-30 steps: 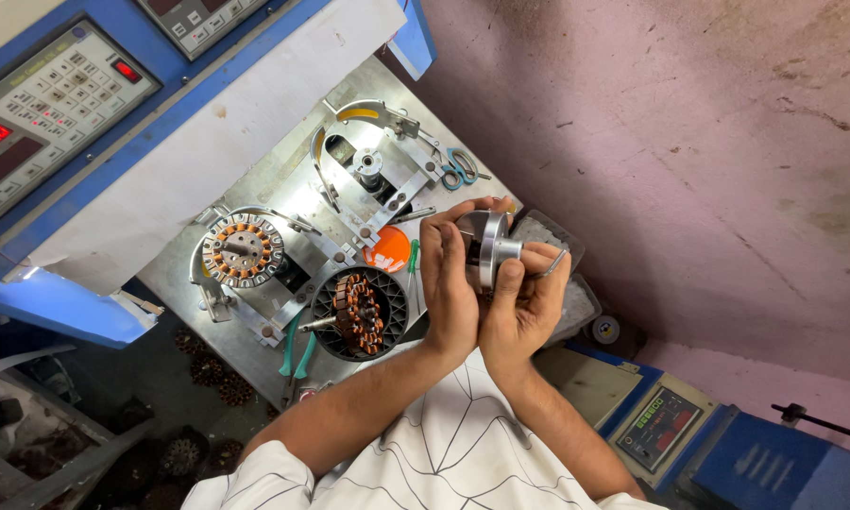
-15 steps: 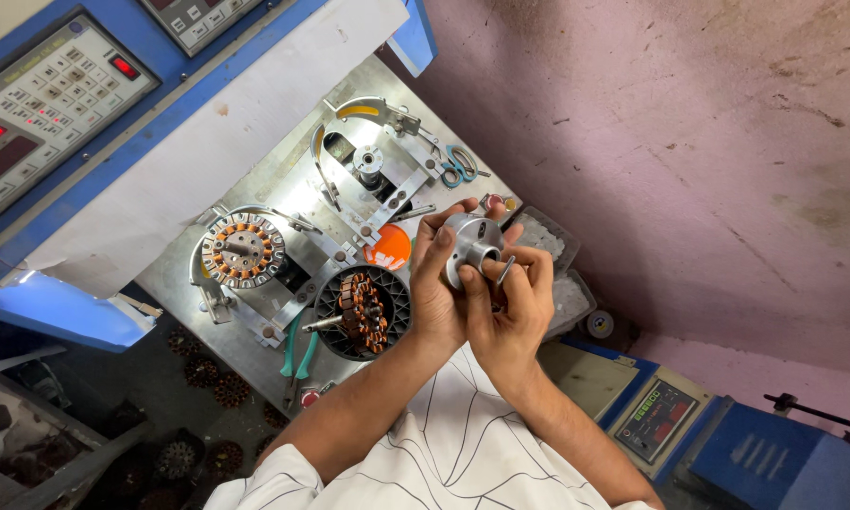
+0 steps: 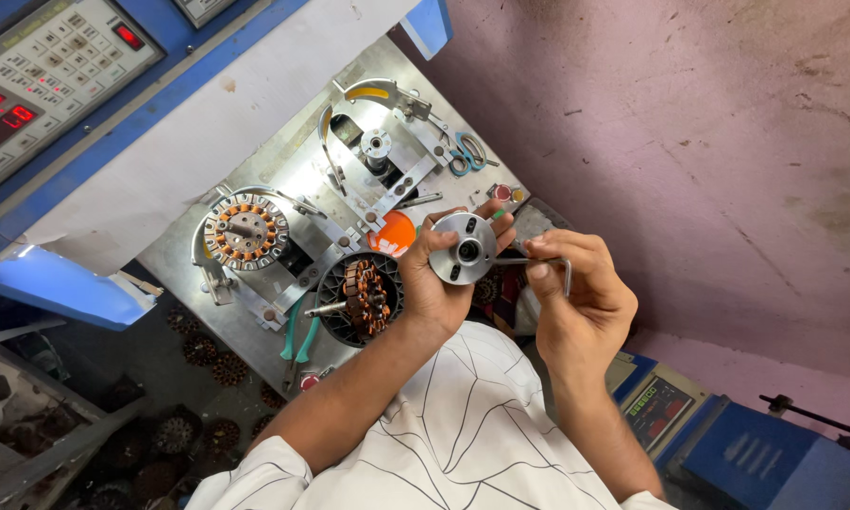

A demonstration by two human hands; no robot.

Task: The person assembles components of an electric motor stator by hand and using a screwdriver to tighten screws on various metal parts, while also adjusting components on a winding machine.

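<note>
Left hand (image 3: 441, 283) raised, fingers curled in a grip, right hand (image 3: 576, 302) beside it, fingers pinched

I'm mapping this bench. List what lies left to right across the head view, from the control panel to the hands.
Control panel → copper-wound stator → dark stator with shaft → left hand holding round metal disc → right hand holding hex key.

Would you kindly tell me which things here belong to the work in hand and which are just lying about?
In hand:
left hand holding a round metal disc
right hand holding a bent hex key

Lying about:
scissors
orange cap
green-handled pliers
wound stator
</note>
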